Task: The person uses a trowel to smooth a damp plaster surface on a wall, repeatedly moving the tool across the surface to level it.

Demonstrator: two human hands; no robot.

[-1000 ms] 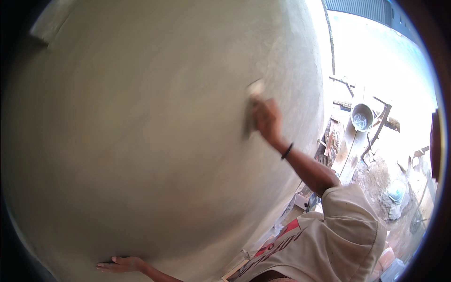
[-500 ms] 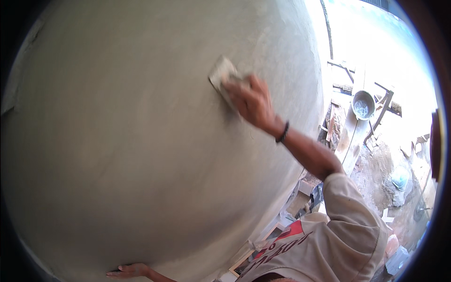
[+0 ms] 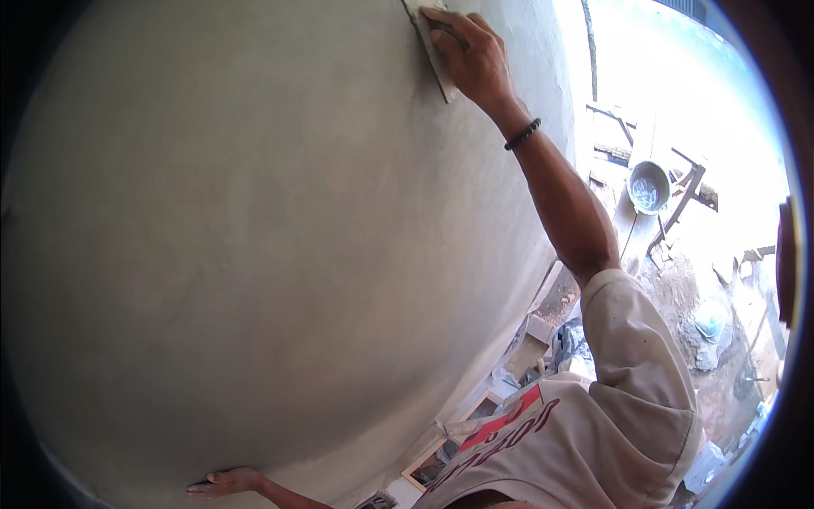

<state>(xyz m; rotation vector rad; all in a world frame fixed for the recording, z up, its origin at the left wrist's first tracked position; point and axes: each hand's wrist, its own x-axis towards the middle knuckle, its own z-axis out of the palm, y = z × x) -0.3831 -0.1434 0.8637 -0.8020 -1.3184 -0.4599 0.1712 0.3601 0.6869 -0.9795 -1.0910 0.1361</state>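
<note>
A broad grey plastered wall (image 3: 254,254) fills most of the view, its surface smooth with faint streaks. High up on it, my right hand (image 3: 479,64) is closed round the handle of a plastering trowel (image 3: 443,75). The trowel's thin, flat blade lies against or very close to the plaster, and its upper end reaches the top of the picture. Low on the left, my left hand (image 3: 227,482) rests on the wall with its fingers stretched out and nothing in them.
To the right, a round bucket (image 3: 649,188) stands on a plank (image 3: 629,231) beside a wooden trestle (image 3: 685,204). Farther down, a light-blue rounded thing (image 3: 710,321) sits on a grey mound. Wooden-framed items (image 3: 421,467) lie near the wall's lower edge.
My right hand has swept the trowel up the wall and slightly right, with the arm now stretched higher. My left hand stays at nearly the same spot.
</note>
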